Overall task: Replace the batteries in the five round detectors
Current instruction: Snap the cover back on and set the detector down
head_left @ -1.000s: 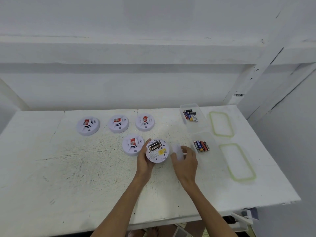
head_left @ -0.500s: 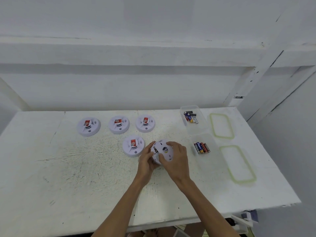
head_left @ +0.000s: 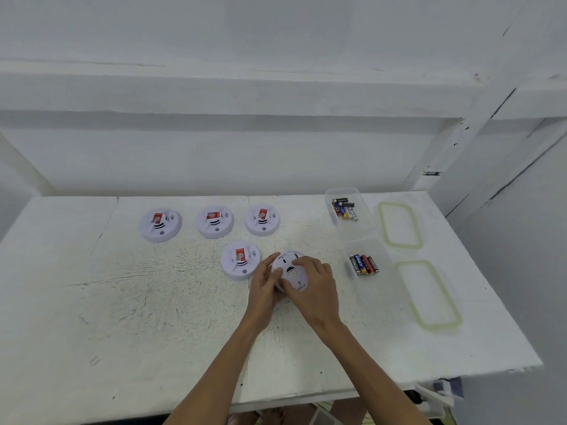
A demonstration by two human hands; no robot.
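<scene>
White worktop [head_left: 153, 317], centre toward right edge | detector [head_left: 285, 260] gripped at rim by left hand [head_left: 264, 286], fingers curled | right hand [head_left: 316, 286] fingers curled over back cover [head_left: 294, 276], which a second ago was off, battery bay exposed | judged: closing this unit; four other detectors [head_left: 241, 262] appear pending.

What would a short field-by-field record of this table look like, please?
held detector: back side up, battery bay covered, between both hands
left hand: grips the held detector's left edge
right hand: fingers curled over its back plate
other detectors: four, face up; three in a far row, one beside the held one
far box: loose batteries inside, lid off
near box: batteries side by side, lid off
lids: two, green-rimmed, right of the boxes
</scene>
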